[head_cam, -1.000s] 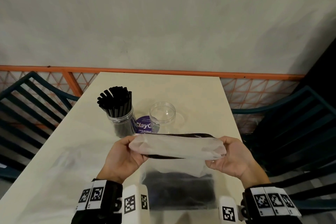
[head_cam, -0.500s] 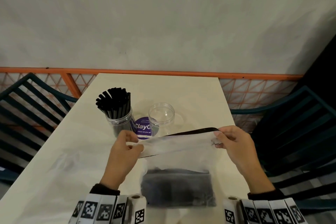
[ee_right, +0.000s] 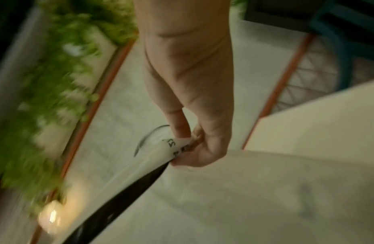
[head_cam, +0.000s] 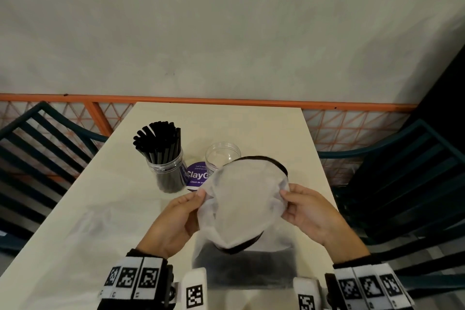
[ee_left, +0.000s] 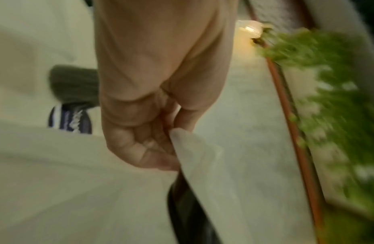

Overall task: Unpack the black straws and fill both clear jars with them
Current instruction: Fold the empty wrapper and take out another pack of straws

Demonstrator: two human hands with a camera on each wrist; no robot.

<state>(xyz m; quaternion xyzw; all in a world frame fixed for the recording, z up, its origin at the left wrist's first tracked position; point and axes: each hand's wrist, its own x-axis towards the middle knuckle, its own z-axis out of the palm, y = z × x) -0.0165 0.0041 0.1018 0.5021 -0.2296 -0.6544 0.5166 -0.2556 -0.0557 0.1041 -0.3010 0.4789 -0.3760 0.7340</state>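
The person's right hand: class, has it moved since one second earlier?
Yes. The right hand, pinching the frosted plastic bag, has lifted farther from the near table edge, toward the empty clear jar.

We hold both hands up in front of us, forearms reaching forward, dark sleeves and marker bands at the wrists. Our left hand [head_cam: 176, 219] pinches the bag's [head_cam: 245, 199] left edge between thumb and curled fingers [ee_left: 140, 153]. Our right hand [head_cam: 310, 211] pinches the bag's right edge the same way, thumb on top, fingers [ee_right: 194, 158] folded under. The two hands sit level, apart by the bag's width, palms turned inward.
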